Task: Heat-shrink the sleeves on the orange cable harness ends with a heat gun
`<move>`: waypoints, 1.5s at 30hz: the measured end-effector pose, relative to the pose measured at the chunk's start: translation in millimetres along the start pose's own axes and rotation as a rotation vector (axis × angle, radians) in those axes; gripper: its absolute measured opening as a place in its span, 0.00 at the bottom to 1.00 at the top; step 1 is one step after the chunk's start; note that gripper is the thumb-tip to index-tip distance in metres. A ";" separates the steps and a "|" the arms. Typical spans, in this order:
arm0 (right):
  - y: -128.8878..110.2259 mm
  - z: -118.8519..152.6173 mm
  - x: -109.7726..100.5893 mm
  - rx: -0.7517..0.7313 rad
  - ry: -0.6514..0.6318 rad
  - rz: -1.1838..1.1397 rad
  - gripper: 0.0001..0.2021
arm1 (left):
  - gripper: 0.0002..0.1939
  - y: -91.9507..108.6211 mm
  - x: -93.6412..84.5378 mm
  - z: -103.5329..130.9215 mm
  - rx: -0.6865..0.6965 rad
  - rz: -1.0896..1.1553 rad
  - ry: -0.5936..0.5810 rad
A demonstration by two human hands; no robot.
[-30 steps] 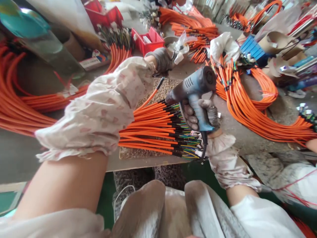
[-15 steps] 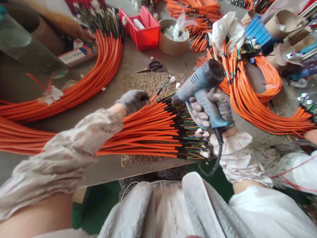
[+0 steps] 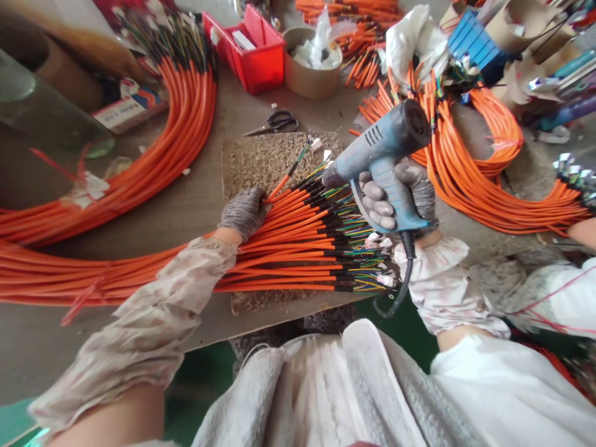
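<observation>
My right hand [image 3: 379,202], in a grey glove, is wrapped round the grip of a blue heat gun [image 3: 377,146]. Its nozzle points left and down over the far cable ends, and its black cord [image 3: 404,279] hangs below. My gloved left hand [image 3: 244,211] is closed on one orange cable [image 3: 280,185] at the far side of the fan. That cable's black sleeve, thin wires and white connector [image 3: 316,144] stick up apart from the others. A fan of orange cables [image 3: 288,254] with black sleeved ends lies beneath, over a rough brown board [image 3: 254,162].
Scissors [image 3: 279,121] lie behind the board. A red bin [image 3: 256,56] and a cardboard ring [image 3: 311,77] with plastic bits stand at the back. More orange cable bundles curve at left [image 3: 186,130] and right [image 3: 484,192]. Another person's arm [image 3: 584,233] shows at the right edge.
My left hand has shifted slightly nearer to me, still on the orange cable. The heat gun stays almost in place over the cable ends. The whole view has moved a little.
</observation>
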State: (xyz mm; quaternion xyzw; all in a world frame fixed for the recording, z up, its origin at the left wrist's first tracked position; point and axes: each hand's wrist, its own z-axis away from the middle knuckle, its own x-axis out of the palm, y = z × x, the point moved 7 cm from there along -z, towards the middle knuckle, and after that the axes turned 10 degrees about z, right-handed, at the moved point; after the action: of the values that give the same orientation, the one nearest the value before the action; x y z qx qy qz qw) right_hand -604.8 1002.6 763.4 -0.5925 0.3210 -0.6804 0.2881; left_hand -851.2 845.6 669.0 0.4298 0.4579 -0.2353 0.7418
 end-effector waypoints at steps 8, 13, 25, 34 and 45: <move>1.7 -38.6 -9.0 0.021 -0.008 -0.017 0.23 | 0.18 -1.8 -2.9 -15.9 0.014 -0.076 -0.132; 6.6 -53.0 -7.0 0.071 -0.028 -0.041 0.22 | 0.19 -1.6 -6.4 -30.7 0.017 -0.119 -0.186; 3.2 -9.3 -11.2 0.057 0.027 -0.061 0.21 | 0.20 22.9 -10.9 -9.4 0.188 -0.181 0.008; 5.0 -20.5 -8.8 -0.011 -0.047 -0.130 0.20 | 0.17 14.8 -5.4 -34.4 0.121 -0.225 -0.050; 20.9 2.2 4.8 0.022 0.043 -0.174 0.19 | 0.21 53.1 -3.2 -36.5 0.090 -0.273 0.032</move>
State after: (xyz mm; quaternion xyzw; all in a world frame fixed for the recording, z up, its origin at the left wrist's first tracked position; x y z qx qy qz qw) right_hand -603.0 985.6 750.4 -0.6003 0.2671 -0.7187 0.2275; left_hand -830.6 904.2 686.5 0.4002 0.5127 -0.3475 0.6755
